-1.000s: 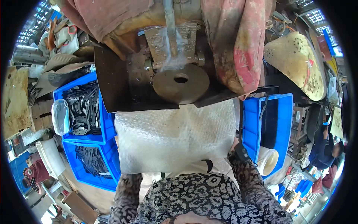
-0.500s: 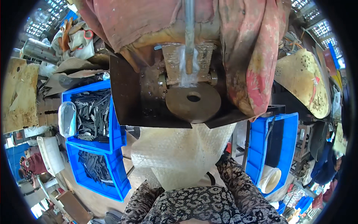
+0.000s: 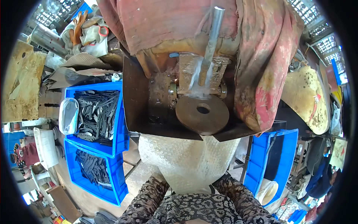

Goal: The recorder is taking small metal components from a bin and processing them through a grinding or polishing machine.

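Neither of my hands shows. My two forearms, in black-and-white patterned sleeves, the left (image 3: 147, 196) and the right (image 3: 236, 194), run up from the lower edge and end behind a hanging sheet of bubble wrap (image 3: 188, 160). What my hands hold or touch is hidden. Beyond the sheet stands a dark, open metal housing (image 3: 135, 97). Inside it lies a round brown disc (image 3: 209, 122) with a hole in its middle. Behind the disc, a metal pipe (image 3: 213, 37) points down at a wet, tilted block (image 3: 220, 71), where whitish water runs.
Stained reddish cloth (image 3: 179, 26) drapes over the housing. On the left, two blue crates (image 3: 121, 183) hold many dark flat strips (image 3: 97, 117); a clear plastic tub (image 3: 69, 117) sits at the upper crate's side. On the right, another blue crate (image 3: 255, 160) contains a whitish bucket (image 3: 266, 190).
The view has shifted, so the housing, pipe and disc appear lower and farther right. Both sleeves sit lower, the right one markedly so. The bubble wrap hangs straighter and less blurred.
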A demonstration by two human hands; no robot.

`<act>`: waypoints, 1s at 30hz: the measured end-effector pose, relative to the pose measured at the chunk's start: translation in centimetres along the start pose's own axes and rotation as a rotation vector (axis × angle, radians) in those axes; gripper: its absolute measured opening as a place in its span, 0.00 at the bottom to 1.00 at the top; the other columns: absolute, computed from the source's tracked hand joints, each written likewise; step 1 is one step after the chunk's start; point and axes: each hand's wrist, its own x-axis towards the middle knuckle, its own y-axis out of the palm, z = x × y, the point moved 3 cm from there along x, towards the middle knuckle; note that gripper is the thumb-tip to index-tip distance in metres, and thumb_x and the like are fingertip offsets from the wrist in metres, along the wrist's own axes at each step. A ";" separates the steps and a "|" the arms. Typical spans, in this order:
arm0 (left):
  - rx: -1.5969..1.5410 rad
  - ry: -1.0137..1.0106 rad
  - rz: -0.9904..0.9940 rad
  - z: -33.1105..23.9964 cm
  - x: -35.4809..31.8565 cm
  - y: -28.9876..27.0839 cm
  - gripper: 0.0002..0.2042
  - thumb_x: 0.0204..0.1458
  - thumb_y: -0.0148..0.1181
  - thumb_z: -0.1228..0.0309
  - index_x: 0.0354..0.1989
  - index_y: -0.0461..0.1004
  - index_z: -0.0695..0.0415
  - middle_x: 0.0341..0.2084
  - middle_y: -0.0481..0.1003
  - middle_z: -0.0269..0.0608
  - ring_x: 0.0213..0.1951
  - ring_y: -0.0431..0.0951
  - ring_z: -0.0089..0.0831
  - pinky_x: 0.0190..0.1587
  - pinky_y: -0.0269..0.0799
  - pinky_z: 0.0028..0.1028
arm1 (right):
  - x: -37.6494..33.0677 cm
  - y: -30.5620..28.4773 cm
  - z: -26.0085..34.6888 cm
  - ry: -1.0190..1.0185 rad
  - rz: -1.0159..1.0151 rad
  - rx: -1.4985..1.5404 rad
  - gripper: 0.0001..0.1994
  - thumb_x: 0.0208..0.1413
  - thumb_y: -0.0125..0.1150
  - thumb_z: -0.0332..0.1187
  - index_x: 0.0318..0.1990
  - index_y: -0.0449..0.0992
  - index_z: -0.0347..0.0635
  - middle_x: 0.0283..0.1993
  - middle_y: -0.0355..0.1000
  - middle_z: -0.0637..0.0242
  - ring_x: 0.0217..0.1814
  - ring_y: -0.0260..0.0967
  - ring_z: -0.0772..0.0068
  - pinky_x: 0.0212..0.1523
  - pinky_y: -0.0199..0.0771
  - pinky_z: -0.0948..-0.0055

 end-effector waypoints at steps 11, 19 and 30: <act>-0.004 0.008 0.043 -0.5 2.6 0.2 0.13 0.59 0.54 0.61 0.44 0.76 0.56 0.29 0.75 0.32 0.28 0.72 0.20 0.32 0.67 0.23 | 1.1 -0.1 -0.7 -0.034 -0.036 -0.060 0.16 0.60 0.52 0.45 0.43 0.75 0.41 0.36 0.74 0.64 0.34 0.73 0.65 0.34 0.74 0.66; 0.191 0.121 0.024 -9.7 -0.3 -1.9 0.13 0.59 0.54 0.59 0.43 0.76 0.55 0.28 0.75 0.31 0.26 0.72 0.19 0.30 0.66 0.23 | -2.5 -5.2 2.8 -0.159 -0.383 -0.327 0.16 0.60 0.51 0.45 0.42 0.75 0.41 0.34 0.75 0.65 0.32 0.74 0.66 0.32 0.74 0.67; 0.738 0.447 -0.014 -21.2 -13.2 9.6 0.12 0.61 0.53 0.61 0.38 0.79 0.54 0.22 0.73 0.25 0.21 0.69 0.18 0.22 0.61 0.19 | -20.9 23.5 23.7 -1.306 0.123 -0.693 0.11 0.66 0.51 0.36 0.44 0.75 0.39 0.20 0.65 0.75 0.16 0.57 0.84 0.18 0.54 0.81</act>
